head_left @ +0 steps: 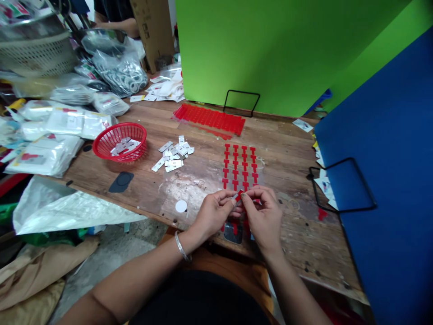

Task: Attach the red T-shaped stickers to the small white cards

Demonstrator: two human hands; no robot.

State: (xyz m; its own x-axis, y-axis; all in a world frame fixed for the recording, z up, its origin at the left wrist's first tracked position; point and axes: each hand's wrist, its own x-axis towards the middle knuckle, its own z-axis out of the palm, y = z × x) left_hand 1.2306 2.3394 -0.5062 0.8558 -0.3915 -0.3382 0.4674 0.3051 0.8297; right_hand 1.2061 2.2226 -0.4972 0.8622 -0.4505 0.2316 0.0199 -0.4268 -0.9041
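Both hands meet over the front of the wooden table. My left hand is closed on a small grey metal plate. Against that plate, my right hand pinches a small red sticker; fingers partly hide both pieces. Just beyond the hands lies a clear sheet with rows of red T-shaped stickers, its near rows partly covered by my hands. To the left is a loose pile of small grey plates. A red plastic basket further left holds more plates.
Red strips lie at the back before a green panel. Black wire stands are by the panels, with a blue panel at right. Plastic-bagged parts crowd the left. Another person's arm shows behind.
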